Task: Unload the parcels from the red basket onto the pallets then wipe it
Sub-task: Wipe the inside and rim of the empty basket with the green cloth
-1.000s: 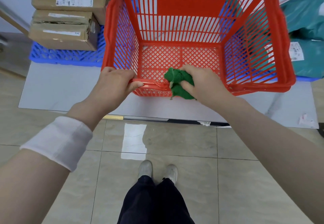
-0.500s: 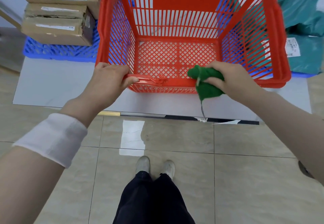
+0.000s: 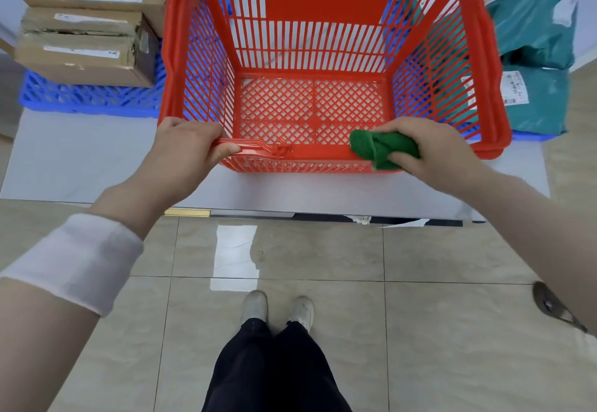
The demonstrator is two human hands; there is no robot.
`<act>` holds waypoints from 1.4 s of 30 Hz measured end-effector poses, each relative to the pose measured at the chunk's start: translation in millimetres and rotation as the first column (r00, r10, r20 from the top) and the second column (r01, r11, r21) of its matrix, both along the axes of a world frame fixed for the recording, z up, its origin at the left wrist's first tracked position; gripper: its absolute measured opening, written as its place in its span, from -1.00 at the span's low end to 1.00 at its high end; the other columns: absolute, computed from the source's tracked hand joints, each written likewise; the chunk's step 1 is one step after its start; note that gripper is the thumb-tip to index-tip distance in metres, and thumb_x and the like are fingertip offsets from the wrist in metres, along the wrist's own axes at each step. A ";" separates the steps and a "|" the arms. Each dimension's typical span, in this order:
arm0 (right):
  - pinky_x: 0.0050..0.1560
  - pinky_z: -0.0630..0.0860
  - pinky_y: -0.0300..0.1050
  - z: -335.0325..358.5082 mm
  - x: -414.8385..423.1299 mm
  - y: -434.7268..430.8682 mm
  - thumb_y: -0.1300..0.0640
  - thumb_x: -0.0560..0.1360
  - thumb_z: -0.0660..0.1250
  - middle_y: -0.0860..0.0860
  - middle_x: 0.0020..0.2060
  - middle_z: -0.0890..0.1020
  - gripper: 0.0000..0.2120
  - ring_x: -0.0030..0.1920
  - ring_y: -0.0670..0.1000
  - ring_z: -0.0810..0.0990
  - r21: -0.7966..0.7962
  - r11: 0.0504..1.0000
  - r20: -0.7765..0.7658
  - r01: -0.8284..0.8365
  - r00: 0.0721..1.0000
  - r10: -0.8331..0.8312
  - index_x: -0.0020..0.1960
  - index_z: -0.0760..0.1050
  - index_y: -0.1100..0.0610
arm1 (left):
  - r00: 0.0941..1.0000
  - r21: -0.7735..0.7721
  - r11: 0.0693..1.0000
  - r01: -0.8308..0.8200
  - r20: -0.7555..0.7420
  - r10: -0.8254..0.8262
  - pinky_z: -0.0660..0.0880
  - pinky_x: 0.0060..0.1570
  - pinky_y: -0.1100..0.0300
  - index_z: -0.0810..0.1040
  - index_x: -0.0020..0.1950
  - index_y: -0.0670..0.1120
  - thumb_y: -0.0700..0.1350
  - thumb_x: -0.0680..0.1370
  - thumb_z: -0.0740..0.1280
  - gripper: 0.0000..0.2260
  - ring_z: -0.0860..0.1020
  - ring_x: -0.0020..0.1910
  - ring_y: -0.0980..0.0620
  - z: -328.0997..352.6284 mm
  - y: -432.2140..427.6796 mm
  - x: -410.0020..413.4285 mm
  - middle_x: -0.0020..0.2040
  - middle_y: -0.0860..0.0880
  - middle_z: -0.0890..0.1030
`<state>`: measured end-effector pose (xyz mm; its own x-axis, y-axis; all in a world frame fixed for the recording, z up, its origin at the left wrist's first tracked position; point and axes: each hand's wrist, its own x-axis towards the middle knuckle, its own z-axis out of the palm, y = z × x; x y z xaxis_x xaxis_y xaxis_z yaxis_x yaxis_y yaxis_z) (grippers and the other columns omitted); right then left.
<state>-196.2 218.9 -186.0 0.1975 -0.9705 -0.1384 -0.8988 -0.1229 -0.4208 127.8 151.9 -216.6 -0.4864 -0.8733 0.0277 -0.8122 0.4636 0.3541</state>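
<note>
**Two hands at the red basket's near rim**

The red basket [image 3: 494,56] is in front of the blue pallet [image 3: 87,101], with its long axis running left to right and its mouth facing up toward the camera. Its far rim is cut off by the top edge. The left hand [image 3: 187,150] curls round the folded handle [image 3: 255,148] at the near left. The right hand [image 3: 433,150] pinches a bunched green cloth [image 3: 381,150] against the near-right rim, and its fingertips are hidden beneath the cloth. Labels on the cardboard boxes [image 3: 87,56] and teal mailers [image 3: 536,24] are too blurred to read.

Red lattice basket [image 3: 326,1], green cloth [image 3: 381,148]
</note>
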 end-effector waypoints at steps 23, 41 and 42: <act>-0.03 0.24 -0.32 -10.1 -22.5 4.0 0.15 0.43 0.37 0.06 -0.02 0.59 -0.70 0.00 0.05 0.51 -0.062 0.997 0.033 0.050 0.998 -0.048 0.13 0.51 0.21 | 1.000 0.047 0.999 0.011 0.027 -0.012 0.26 -0.01 0.00 0.32 -0.26 -0.04 -0.01 0.53 0.25 -0.78 0.53 -0.24 -0.21 1.1 0.2 0.1 -0.33 -0.07 0.50; -0.33 0.36 -0.39 2.9 7.7 -2.4 0.06 0.54 0.27 0.02 -0.17 0.56 -0.77 -0.18 -0.04 0.48 0.030 0.777 0.432 0.629 0.693 -0.577 0.04 0.51 0.22 | 0.999 0.051 0.999 -0.019 0.050 0.017 0.29 0.03 0.00 0.43 -0.23 -0.11 -0.05 0.53 0.27 -0.81 0.52 -0.20 -0.22 5.2 1.1 -2.8 -0.27 -0.16 0.59; -0.29 0.37 -0.44 7.9 1.5 1.7 0.08 0.54 0.27 -0.03 -0.20 0.54 -0.79 -0.20 -0.09 0.48 0.033 0.713 0.547 0.700 0.584 -0.599 0.05 0.51 0.21 | 0.998 0.057 0.998 -0.020 0.056 0.017 0.29 0.03 -0.01 0.42 -0.24 -0.10 -0.05 0.53 0.27 -0.81 0.52 -0.20 -0.22 5.1 0.7 -2.2 -0.26 -0.16 0.59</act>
<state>-194.6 220.6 -178.1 -0.5071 -0.8610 -0.0399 -0.4387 0.2977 -0.8479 125.6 152.6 -211.4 -0.4694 -0.8816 -0.0497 -0.8396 0.4282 0.3342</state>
